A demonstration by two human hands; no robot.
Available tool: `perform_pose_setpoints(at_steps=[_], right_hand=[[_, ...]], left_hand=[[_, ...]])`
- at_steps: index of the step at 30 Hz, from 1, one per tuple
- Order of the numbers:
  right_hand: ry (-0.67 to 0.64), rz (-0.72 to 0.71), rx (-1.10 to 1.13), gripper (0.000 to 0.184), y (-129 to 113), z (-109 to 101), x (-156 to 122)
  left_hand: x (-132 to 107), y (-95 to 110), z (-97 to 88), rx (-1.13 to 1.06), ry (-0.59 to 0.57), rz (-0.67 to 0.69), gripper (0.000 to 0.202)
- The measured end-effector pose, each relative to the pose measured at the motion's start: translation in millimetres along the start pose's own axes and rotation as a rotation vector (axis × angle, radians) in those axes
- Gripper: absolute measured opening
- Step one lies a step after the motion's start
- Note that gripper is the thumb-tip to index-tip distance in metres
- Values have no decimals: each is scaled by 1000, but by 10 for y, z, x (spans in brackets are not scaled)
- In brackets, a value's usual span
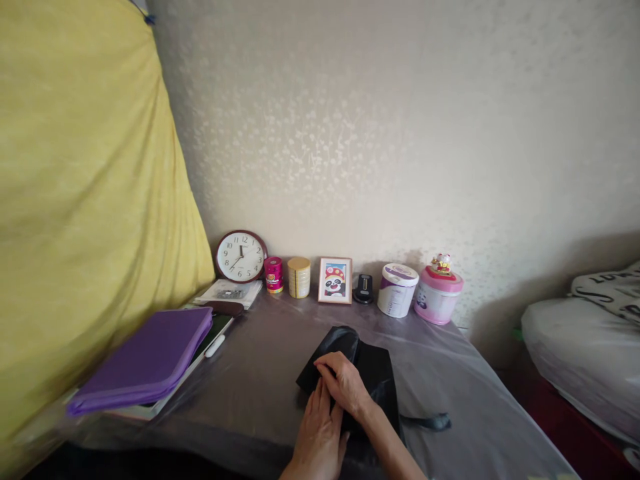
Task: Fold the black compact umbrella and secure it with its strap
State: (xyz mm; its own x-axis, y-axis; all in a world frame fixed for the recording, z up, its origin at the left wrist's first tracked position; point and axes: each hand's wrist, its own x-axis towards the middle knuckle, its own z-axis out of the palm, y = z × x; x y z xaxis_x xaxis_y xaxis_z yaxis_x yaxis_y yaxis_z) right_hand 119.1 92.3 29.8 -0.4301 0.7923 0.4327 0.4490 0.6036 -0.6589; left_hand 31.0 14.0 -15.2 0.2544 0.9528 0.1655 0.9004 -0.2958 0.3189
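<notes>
A folded black cloth (pixel 377 363) with a slightly shiny surface lies near the front of the table. Its narrow dark strap (pixel 430 421) trails out to the right over the tabletop. My left hand (pixel 320 423) rests on the cloth, fingers stretched out and close together. Just above it, my right hand (pixel 345 383) is closed, thumb and fingers pinching a fold at the cloth's left part. The two hands touch or overlap, and they hide the cloth's lower middle.
On the left of the table (pixel 250 373) lie a purple folder (pixel 145 357) on a book and a white pen (pixel 215 346). Along the wall stand a clock (pixel 241 256), a pink can (pixel 273 275), a yellow-lidded can (pixel 299 277), a framed panda picture (pixel 335 281), a black device (pixel 365 289) and two tubs (pixel 397 291).
</notes>
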Motion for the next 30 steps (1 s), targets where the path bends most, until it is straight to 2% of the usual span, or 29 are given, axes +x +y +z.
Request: perform_pose_setpoints(at_steps=[3, 7, 12, 20, 25, 28, 30], right_hand=[[-67, -103, -103, 26, 80, -64, -83], [-105, -125, -199, 27, 305, -100, 13], [-106, -110, -358, 26, 596, -140, 265], [-112, 48, -442, 30, 933, -165, 565], [-28, 162, -453, 30, 976, -207, 651], [112, 271, -485, 29, 1017, -370, 566], [210, 338, -507, 32, 1056, -528, 406]], left_hand=[[5, 26, 71, -21, -20, -5, 60], [34, 49, 111, -9, -58, -37, 68], [69, 164, -70, 20, -225, -144, 81], [86, 261, -342, 12, -340, -223, 80], [83, 263, -321, 45, -347, -239, 96], [63, 262, -264, 76, -302, -229, 96], [41, 257, -235, 107, -258, -215, 93]])
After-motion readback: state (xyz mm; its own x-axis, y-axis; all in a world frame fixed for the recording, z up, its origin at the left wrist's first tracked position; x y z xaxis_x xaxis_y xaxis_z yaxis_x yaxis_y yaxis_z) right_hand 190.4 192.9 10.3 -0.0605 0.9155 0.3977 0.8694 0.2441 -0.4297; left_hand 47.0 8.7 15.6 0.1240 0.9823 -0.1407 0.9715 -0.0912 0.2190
